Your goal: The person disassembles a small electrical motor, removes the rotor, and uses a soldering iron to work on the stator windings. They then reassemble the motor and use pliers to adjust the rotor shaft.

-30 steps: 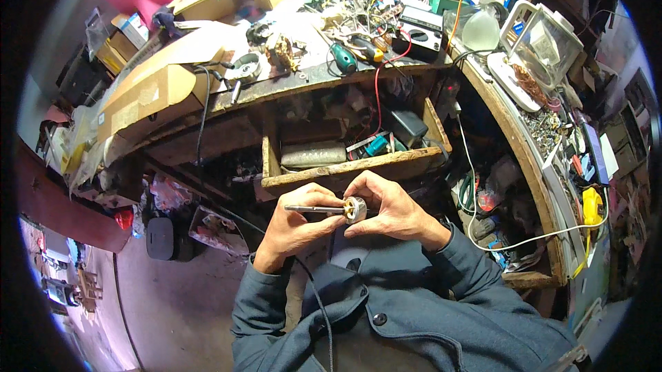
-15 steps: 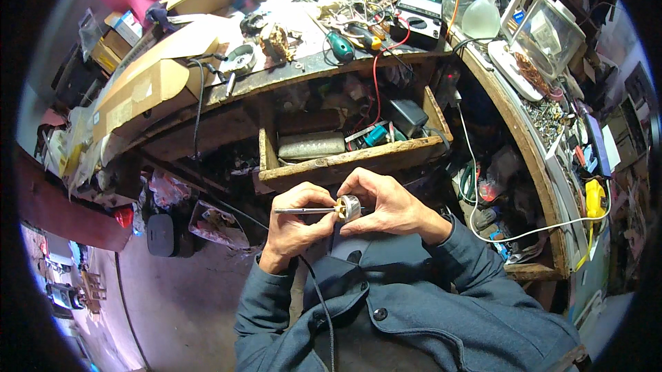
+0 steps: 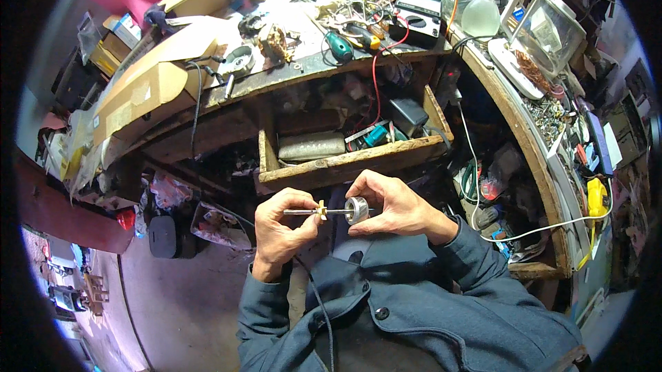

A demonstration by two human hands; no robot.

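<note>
My left hand (image 3: 281, 230) pinches a small yellowish, finned piece (image 3: 322, 210) between thumb and fingertips. A thin metal shaft (image 3: 297, 212) passes through this piece and reaches right to a short silver metal ring (image 3: 356, 210). My right hand (image 3: 402, 210) is closed round that ring with thumb and index finger. A stretch of bare shaft shows between the finned piece and the ring. Both hands are held in front of my jacket, just below the drawer. How the shaft ends inside the ring is hidden.
An open wooden drawer (image 3: 355, 161) with a black adapter (image 3: 409, 117) juts out beyond my hands. Above it the cluttered bench bears a green-handled screwdriver (image 3: 338, 47), a meter (image 3: 418, 24) and a cardboard box (image 3: 147, 98). A white cable (image 3: 524, 235) hangs at the right.
The finned piece, which sat against the ring, is now apart from it along the shaft. My left hand has moved left with it; my right hand has shifted slightly right with the ring.
</note>
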